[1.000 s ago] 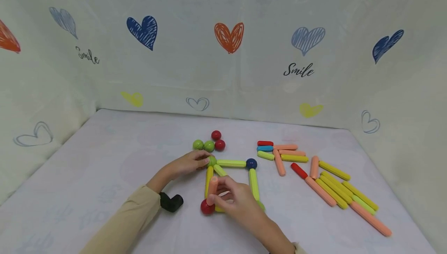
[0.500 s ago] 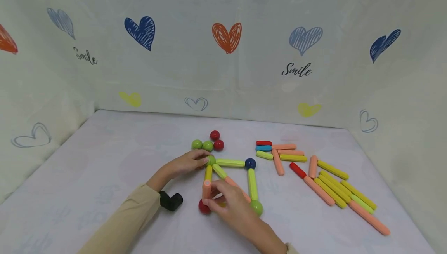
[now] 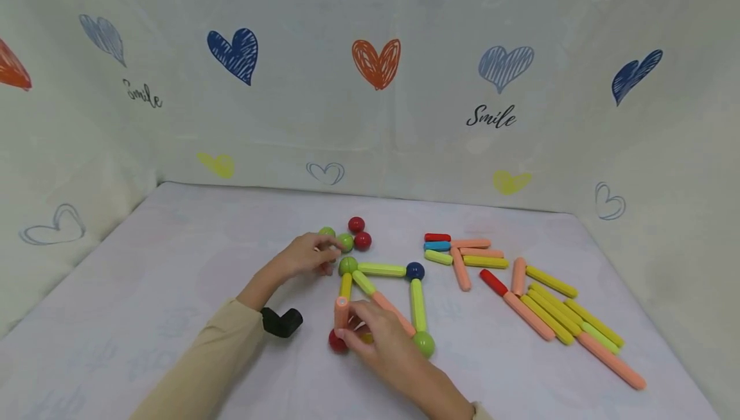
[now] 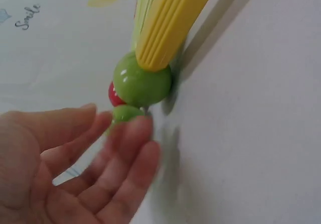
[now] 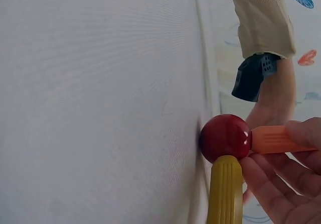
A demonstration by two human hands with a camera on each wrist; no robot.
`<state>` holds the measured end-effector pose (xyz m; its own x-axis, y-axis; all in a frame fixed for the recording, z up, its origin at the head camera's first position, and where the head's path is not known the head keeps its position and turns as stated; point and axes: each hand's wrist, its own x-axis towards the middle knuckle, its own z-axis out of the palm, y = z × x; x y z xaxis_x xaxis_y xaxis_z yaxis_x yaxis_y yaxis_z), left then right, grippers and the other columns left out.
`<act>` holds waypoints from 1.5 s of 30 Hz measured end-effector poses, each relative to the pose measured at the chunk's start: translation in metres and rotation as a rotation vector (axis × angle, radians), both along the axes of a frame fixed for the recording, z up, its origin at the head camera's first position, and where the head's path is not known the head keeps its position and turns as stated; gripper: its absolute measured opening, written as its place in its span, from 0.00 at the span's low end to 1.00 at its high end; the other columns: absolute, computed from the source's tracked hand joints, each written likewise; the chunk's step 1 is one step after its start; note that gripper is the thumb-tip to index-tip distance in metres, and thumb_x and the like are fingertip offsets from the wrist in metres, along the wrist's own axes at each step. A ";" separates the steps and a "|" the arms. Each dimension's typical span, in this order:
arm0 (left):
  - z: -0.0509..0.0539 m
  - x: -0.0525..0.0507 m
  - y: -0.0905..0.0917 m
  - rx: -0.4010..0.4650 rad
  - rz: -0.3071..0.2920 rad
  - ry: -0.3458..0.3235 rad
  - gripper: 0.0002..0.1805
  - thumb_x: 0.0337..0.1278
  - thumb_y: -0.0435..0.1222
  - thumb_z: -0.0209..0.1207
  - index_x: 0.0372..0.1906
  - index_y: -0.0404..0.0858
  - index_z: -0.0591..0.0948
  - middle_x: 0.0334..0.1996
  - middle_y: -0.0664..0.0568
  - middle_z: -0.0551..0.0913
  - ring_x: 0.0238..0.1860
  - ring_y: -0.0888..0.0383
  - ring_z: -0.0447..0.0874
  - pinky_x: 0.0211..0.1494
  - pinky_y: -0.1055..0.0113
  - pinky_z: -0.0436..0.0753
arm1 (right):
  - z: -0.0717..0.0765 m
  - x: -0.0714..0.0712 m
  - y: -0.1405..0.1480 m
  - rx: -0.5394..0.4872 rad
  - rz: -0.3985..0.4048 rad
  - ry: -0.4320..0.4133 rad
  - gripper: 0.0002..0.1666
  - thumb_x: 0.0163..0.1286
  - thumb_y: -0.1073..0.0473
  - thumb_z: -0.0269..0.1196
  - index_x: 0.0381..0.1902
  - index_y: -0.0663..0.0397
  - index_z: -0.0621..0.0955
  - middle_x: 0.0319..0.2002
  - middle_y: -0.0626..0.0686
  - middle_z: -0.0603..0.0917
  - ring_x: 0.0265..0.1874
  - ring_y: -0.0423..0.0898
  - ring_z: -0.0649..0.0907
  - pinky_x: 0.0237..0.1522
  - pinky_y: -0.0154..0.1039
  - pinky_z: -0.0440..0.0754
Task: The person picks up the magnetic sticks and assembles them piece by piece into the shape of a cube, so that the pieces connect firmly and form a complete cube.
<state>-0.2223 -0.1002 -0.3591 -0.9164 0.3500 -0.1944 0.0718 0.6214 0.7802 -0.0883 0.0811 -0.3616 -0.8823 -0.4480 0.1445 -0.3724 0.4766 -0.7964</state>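
My right hand [image 3: 384,340] pinches an upright orange rod [image 3: 342,313] between thumb and fingers. The rod's lower end meets a red ball [image 5: 225,137], from which a yellow rod [image 5: 225,191] also runs. That ball is one corner of a flat frame of rods and balls, with a green ball [image 3: 349,266], a dark blue ball [image 3: 415,271] and another green ball [image 3: 424,344] at the others. A light green rod and an orange rod [image 3: 394,313] form its diagonal. My left hand [image 3: 305,256] hovers left of the far green corner ball, fingers loosely bent and holding nothing.
Behind the frame sit loose red balls [image 3: 356,224] and green balls [image 3: 345,242]. To the right lie several loose rods in yellow [image 3: 557,307], orange, red, blue and light green. A dark wrist device [image 3: 283,322] is on the left forearm. A heart-printed cloth [image 3: 289,99] rises behind the table.
My left hand has let go of the far green corner ball and moved slightly back and left. My right hand has brought the orange rod left, upright over the red ball.
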 end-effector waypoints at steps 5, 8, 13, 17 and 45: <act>0.002 -0.014 -0.006 -0.040 0.150 0.172 0.16 0.58 0.39 0.58 0.50 0.37 0.78 0.24 0.50 0.73 0.22 0.59 0.69 0.25 0.70 0.68 | 0.000 0.000 0.001 -0.002 -0.011 -0.014 0.13 0.63 0.57 0.63 0.45 0.51 0.78 0.38 0.44 0.81 0.38 0.34 0.78 0.42 0.26 0.79; -0.002 -0.023 -0.011 -0.073 0.180 0.208 0.20 0.56 0.40 0.60 0.54 0.37 0.76 0.28 0.49 0.70 0.25 0.57 0.66 0.27 0.69 0.66 | -0.001 0.000 0.002 -0.011 -0.011 -0.011 0.13 0.63 0.57 0.63 0.45 0.51 0.78 0.37 0.44 0.81 0.38 0.34 0.78 0.42 0.26 0.79; -0.010 -0.034 -0.017 -0.142 0.115 0.198 0.26 0.57 0.41 0.60 0.60 0.36 0.72 0.40 0.41 0.70 0.35 0.52 0.68 0.35 0.66 0.69 | -0.001 0.001 0.001 -0.025 -0.004 -0.001 0.12 0.64 0.57 0.62 0.45 0.51 0.78 0.37 0.44 0.81 0.37 0.34 0.78 0.41 0.26 0.79; -0.014 -0.037 -0.018 -0.168 0.084 0.221 0.24 0.57 0.42 0.60 0.58 0.37 0.74 0.42 0.39 0.71 0.39 0.50 0.68 0.37 0.64 0.69 | -0.001 0.001 0.001 -0.026 -0.004 0.000 0.12 0.64 0.57 0.62 0.44 0.52 0.78 0.37 0.44 0.81 0.37 0.34 0.78 0.41 0.26 0.79; 0.027 0.038 -0.024 0.281 0.119 0.132 0.24 0.55 0.48 0.61 0.56 0.47 0.73 0.44 0.45 0.81 0.44 0.46 0.76 0.42 0.62 0.77 | -0.002 0.000 -0.001 0.018 -0.025 -0.007 0.14 0.63 0.57 0.62 0.47 0.51 0.78 0.38 0.44 0.80 0.38 0.33 0.78 0.42 0.25 0.78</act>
